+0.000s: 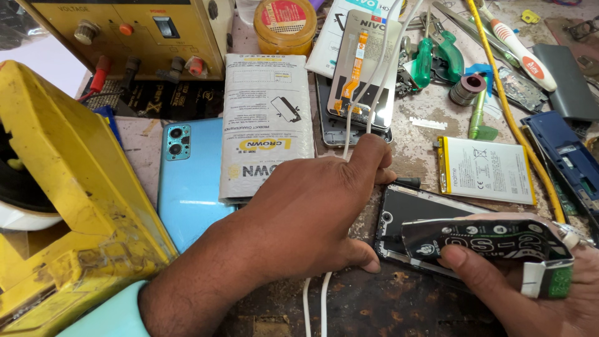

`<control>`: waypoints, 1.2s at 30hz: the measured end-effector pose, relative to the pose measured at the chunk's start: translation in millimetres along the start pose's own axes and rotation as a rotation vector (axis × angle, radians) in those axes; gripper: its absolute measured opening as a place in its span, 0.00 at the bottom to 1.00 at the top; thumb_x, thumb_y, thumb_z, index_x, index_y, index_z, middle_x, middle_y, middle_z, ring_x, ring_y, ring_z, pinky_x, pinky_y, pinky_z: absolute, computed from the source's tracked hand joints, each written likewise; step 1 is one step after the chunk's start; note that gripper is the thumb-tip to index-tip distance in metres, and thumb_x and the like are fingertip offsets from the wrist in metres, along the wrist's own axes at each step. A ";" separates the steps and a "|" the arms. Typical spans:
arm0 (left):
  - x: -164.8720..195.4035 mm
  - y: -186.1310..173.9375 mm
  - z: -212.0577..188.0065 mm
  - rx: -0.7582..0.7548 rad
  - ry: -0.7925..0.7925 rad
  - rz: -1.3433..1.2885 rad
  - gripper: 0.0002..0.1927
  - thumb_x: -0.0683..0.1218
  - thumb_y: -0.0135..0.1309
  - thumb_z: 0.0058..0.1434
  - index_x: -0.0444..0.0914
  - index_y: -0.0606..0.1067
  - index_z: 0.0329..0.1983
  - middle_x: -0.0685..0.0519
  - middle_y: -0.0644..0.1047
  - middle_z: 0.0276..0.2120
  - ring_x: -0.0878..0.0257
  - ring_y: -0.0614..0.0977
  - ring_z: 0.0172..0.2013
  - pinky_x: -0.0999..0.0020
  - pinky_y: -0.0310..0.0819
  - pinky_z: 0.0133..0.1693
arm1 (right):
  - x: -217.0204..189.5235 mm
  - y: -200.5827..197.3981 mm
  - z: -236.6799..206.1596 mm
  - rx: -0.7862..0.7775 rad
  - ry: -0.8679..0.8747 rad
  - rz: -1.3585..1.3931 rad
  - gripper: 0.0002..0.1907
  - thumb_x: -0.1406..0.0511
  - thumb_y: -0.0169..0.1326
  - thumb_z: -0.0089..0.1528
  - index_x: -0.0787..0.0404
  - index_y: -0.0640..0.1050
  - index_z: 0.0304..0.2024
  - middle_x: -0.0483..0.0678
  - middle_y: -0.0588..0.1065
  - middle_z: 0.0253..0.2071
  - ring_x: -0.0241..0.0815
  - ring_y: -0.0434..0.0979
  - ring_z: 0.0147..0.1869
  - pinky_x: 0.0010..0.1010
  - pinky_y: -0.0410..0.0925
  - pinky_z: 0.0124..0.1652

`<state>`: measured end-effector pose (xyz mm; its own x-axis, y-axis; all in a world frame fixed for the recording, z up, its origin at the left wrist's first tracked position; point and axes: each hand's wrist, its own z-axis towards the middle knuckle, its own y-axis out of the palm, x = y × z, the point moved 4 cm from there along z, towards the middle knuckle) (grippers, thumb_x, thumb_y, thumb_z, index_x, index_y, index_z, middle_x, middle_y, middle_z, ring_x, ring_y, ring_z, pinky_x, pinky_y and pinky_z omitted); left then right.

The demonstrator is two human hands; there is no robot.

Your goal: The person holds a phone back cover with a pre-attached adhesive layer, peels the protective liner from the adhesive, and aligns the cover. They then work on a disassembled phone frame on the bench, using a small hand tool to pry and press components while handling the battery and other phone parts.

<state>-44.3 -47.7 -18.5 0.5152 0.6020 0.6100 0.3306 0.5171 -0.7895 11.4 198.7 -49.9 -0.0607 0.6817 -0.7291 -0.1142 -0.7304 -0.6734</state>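
The left hand (306, 218) lies curled over the near middle of the bench (387, 306), its thumb and bent fingers pressed down beside a dark phone frame (405, 218) that rests flat there; whether it pinches the frame's edge I cannot tell, since the knuckles hide the contact. Two thin white cables (362, 112) run from the far edge under that hand and off the near edge. The right hand (530, 293), at the near right corner, is closed around a crumpled dark glue tube (493, 240), thumb flat on its body, the tube lying over the frame's right end.

It looks like the gluing stage of a phone repair: one hand steadying the frame, the other bringing the adhesive. The next move would seem to call for a steady frame and a light squeeze along its rim.

Just beyond the frame lies a white battery (486, 168). To the left, a light blue back cover (190, 181) sits beside a grey padded pouch (265, 125). Toward the far edge are a display panel with an orange flex strip (359, 68), a yellow power supply (125, 31) and green-handled tools (437, 59).
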 end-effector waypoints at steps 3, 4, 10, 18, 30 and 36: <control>0.0 0.8 -0.1 0.020 0.030 0.003 0.50 0.56 0.75 0.40 0.38 0.58 0.59 0.45 0.81 0.47 0.47 0.82 0.49 0.51 0.75 0.45 | 1.5 0.7 0.3 0.003 0.107 -0.011 0.18 0.69 0.66 0.57 0.61 0.84 0.51 0.53 0.84 0.41 0.42 0.86 0.44 0.35 0.77 0.45; 1.1 0.0 -0.2 0.050 0.073 0.006 0.50 0.57 0.75 0.40 0.37 0.58 0.59 0.45 0.81 0.48 0.46 0.82 0.49 0.50 0.75 0.44 | 2.3 0.8 0.1 0.001 0.158 -0.042 0.18 0.69 0.66 0.58 0.61 0.83 0.51 0.53 0.84 0.41 0.43 0.86 0.44 0.35 0.77 0.45; 0.4 -0.6 -0.8 0.048 0.054 0.003 0.50 0.56 0.75 0.39 0.38 0.58 0.58 0.43 0.81 0.45 0.45 0.82 0.48 0.50 0.75 0.43 | 3.2 1.1 -1.3 0.012 0.060 0.013 0.17 0.70 0.66 0.55 0.64 0.84 0.47 0.53 0.83 0.42 0.42 0.86 0.48 0.33 0.76 0.46; 3.6 -4.5 -1.0 0.036 0.039 0.005 0.49 0.56 0.75 0.39 0.38 0.58 0.58 0.43 0.80 0.43 0.44 0.82 0.47 0.50 0.74 0.43 | 20.8 -3.0 -1.8 -0.032 0.001 0.052 0.18 0.71 0.66 0.54 0.64 0.82 0.48 0.52 0.83 0.42 0.40 0.85 0.48 0.31 0.76 0.45; 3.9 -4.6 -0.2 -0.002 0.002 0.009 0.50 0.58 0.74 0.40 0.39 0.58 0.59 0.43 0.80 0.40 0.44 0.83 0.45 0.48 0.74 0.41 | 78.5 -21.7 6.7 0.063 0.081 0.400 0.19 0.66 0.62 0.59 0.70 0.79 0.51 0.61 0.81 0.40 0.52 0.87 0.42 0.45 0.77 0.46; 4.0 -4.0 0.2 -0.010 -0.021 0.017 0.50 0.59 0.74 0.40 0.39 0.57 0.59 0.42 0.80 0.41 0.42 0.82 0.44 0.47 0.74 0.41 | 80.7 -19.4 20.1 0.039 0.362 0.625 0.21 0.62 0.52 0.65 0.68 0.77 0.56 0.65 0.81 0.43 0.56 0.85 0.49 0.51 0.74 0.49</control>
<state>-43.7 -47.2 -12.9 0.5044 0.6232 0.5977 0.3297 0.5007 -0.8004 -11.3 268.8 -93.2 0.2050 0.0754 -0.9758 -0.2013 -0.9724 -0.1175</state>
